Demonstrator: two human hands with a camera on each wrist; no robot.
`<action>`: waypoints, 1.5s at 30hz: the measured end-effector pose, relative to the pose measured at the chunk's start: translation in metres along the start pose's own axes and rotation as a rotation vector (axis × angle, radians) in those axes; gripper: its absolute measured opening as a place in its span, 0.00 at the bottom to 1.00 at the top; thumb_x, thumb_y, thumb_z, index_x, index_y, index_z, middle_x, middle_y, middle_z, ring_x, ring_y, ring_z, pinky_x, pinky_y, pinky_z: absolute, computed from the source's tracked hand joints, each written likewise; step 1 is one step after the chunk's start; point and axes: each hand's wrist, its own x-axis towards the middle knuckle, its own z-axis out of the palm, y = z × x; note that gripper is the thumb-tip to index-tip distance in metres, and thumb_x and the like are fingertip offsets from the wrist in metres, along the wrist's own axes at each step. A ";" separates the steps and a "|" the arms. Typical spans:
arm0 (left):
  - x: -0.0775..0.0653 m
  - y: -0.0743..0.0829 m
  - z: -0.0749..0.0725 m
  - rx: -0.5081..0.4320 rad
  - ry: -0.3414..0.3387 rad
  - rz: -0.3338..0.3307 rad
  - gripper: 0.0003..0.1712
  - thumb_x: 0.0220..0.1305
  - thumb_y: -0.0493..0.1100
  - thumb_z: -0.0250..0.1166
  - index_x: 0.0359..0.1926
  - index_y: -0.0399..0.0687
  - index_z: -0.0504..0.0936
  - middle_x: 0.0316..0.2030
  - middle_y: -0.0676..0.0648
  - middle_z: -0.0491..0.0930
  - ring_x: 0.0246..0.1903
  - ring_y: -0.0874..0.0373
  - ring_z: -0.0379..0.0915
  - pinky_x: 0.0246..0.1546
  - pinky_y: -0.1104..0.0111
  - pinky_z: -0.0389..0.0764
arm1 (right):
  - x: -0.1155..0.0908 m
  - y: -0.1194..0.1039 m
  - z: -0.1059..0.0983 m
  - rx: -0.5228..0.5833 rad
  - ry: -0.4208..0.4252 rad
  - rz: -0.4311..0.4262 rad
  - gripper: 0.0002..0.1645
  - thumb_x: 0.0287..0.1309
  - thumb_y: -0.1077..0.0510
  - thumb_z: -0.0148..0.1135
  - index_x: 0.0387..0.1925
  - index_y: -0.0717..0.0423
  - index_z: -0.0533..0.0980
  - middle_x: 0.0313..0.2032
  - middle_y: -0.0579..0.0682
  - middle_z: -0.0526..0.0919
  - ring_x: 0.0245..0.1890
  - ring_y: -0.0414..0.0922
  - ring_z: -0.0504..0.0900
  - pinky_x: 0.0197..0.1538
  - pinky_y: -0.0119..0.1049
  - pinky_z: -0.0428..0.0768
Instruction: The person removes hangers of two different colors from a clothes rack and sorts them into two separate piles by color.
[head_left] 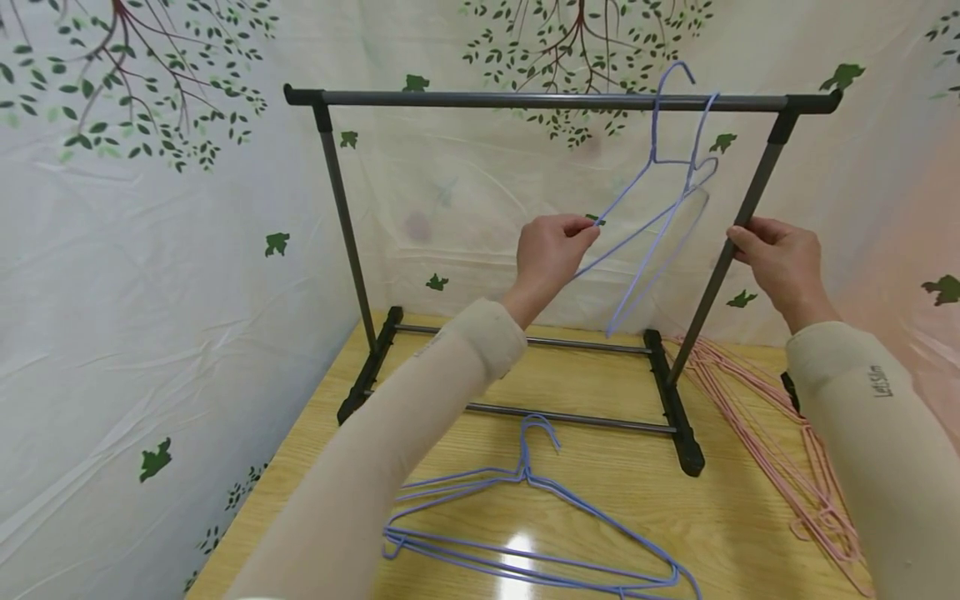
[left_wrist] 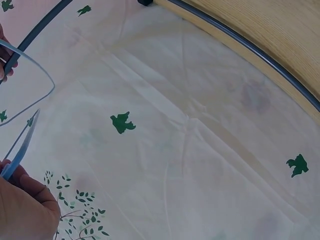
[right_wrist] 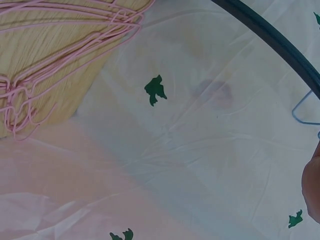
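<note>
My left hand pinches the lower left end of a blue wire hanger, whose hook stands at the rack's top rail. Beside it, a second blue hanger is at the rail, turned nearly edge-on. In the left wrist view, the left hand has the hanger's end between thumb and fingers. My right hand holds the rack's right post between thumb and fingers. Only part of that hand shows in the right wrist view.
Several blue hangers lie stacked on the wooden table in front of the black rack's base. Pink hangers lie in a pile to the right. A patterned cloth surrounds the table behind and at the left.
</note>
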 end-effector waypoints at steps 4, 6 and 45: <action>0.001 -0.005 -0.005 -0.009 0.023 0.007 0.11 0.67 0.47 0.67 0.45 0.50 0.90 0.39 0.55 0.88 0.37 0.65 0.81 0.35 0.79 0.75 | 0.000 0.000 0.000 -0.009 -0.003 0.012 0.38 0.63 0.43 0.63 0.67 0.59 0.71 0.41 0.31 0.81 0.36 0.24 0.82 0.63 0.34 0.70; 0.001 -0.009 -0.009 -0.016 0.037 0.009 0.11 0.67 0.47 0.67 0.45 0.49 0.90 0.39 0.53 0.88 0.36 0.65 0.81 0.34 0.78 0.76 | 0.000 0.001 0.000 -0.015 -0.006 0.014 0.38 0.63 0.42 0.63 0.68 0.58 0.70 0.41 0.30 0.81 0.36 0.24 0.81 0.66 0.39 0.68; -0.032 -0.106 -0.138 0.086 0.123 0.062 0.13 0.68 0.44 0.67 0.46 0.42 0.89 0.37 0.44 0.87 0.31 0.57 0.79 0.33 0.69 0.77 | 0.001 0.001 0.000 -0.014 0.001 0.014 0.38 0.63 0.42 0.62 0.69 0.56 0.69 0.47 0.35 0.82 0.38 0.25 0.82 0.69 0.45 0.64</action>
